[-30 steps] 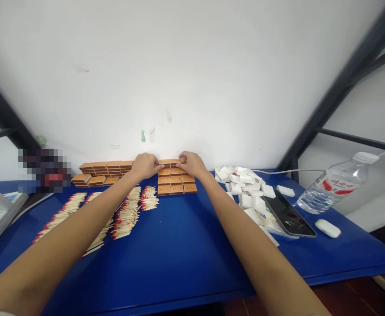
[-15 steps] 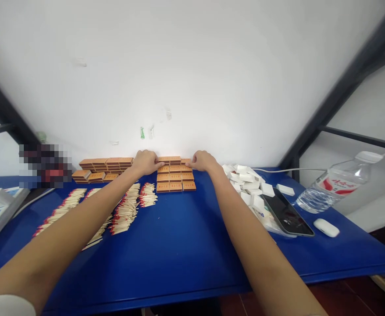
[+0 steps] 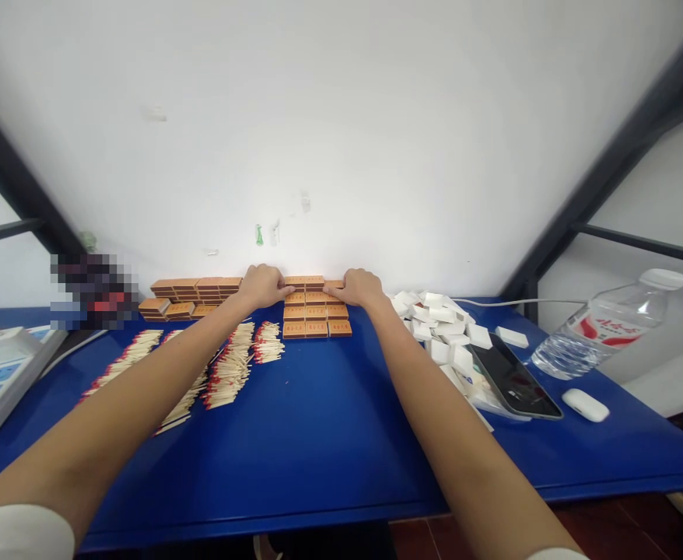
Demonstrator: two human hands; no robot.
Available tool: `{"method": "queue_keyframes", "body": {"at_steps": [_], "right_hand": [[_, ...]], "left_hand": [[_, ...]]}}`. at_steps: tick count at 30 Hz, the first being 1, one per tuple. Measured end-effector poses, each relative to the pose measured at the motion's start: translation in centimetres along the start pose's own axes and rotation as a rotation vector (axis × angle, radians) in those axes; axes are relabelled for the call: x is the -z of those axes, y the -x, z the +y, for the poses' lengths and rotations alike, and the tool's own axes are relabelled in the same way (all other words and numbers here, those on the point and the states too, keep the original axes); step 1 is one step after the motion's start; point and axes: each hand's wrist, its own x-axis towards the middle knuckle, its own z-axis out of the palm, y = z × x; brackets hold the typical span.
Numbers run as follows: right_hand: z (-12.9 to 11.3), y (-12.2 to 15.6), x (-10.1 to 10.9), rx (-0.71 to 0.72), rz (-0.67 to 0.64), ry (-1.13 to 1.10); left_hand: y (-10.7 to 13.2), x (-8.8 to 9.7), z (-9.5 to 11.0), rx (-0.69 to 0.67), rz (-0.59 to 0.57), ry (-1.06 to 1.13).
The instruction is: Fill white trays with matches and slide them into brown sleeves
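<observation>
- Two grips bracket the top row of the orange matchbox stack (image 3: 316, 315), which stands at the far edge of the blue desk (image 3: 330, 435).
- Curled fingers of the left grip (image 3: 264, 285) touch the row's left end, as they did half a second ago. Whether it clasps a box or only presses, I cannot tell.
- Fingertips of the right grip (image 3: 360, 287) sit on the row's right end. A second ago it lay further left, over the top middle. Clasping or pressing, I cannot tell.
- Nearer than the left grip lie loose matches (image 3: 230, 373); white trays (image 3: 440, 327) heap just right of the right grip.
</observation>
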Motion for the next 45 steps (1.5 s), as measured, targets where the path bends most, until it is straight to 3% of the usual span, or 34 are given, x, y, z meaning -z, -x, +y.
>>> {"method": "queue_keyframes", "body": {"at_steps": [8, 15, 19, 22, 28, 33, 36, 39, 42, 45], "right_hand": [[0.4, -0.3, 0.7, -0.038, 0.014, -0.011], [1.1, -0.6, 2.2, -0.078, 0.089, -0.043], [1.4, -0.7, 2.6, -0.073, 0.111, -0.067], [1.4, -0.6, 2.7, -0.069, 0.124, -0.073], [1.2, -0.2, 3.4, -0.015, 0.184, -0.061], [1.2, 0.2, 5.2, 0.063, 0.263, -0.083], [2.4, 0.6, 7.3, 0.127, 0.388, -0.118], [4.6, 1.4, 9.1, 0.153, 0.472, -0.174], [7.0, 2.9, 8.7, 0.053, 0.348, -0.126], [8.7, 4.9, 5.9, -0.209, 0.096, 0.148]], "left_hand": [[0.1, 0.7, -1.5, -0.036, 0.108, 0.013], [1.9, 3.3, -8.2, 0.004, 0.168, 0.040], [3.7, 3.7, -11.0, -0.011, 0.198, 0.026], [4.0, 3.4, -10.9, -0.055, 0.206, 0.024], [5.0, 3.3, -8.6, -0.176, 0.245, 0.080], [10.9, 3.3, -8.6, -0.187, 0.287, 0.155], [14.5, 2.8, -9.6, -0.122, 0.431, 0.241], [16.4, 1.8, -10.8, -0.084, 0.509, 0.247], [16.8, 0.5, -11.3, -0.103, 0.574, 0.185], [16.7, -0.8, -10.7, -0.216, 0.618, 0.167]]}}
